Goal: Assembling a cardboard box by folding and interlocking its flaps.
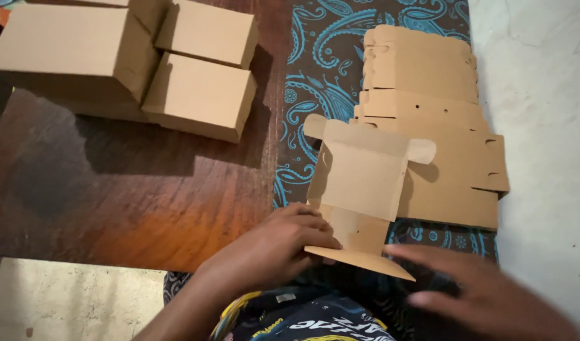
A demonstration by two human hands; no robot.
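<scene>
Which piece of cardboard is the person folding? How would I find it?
Find the blue paisley cloth beside the wooden table; a stack of flat cardboard pieces lies on it. The half-folded box blank is at the stack's near edge, under the left hand. Only it stands up with round flaps.

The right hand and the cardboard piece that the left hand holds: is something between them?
Nothing visible. The right hand is blurred, open, just right of the cardboard piece, with only the patterned cloth under the gap. The left hand presses its near flap.
</scene>
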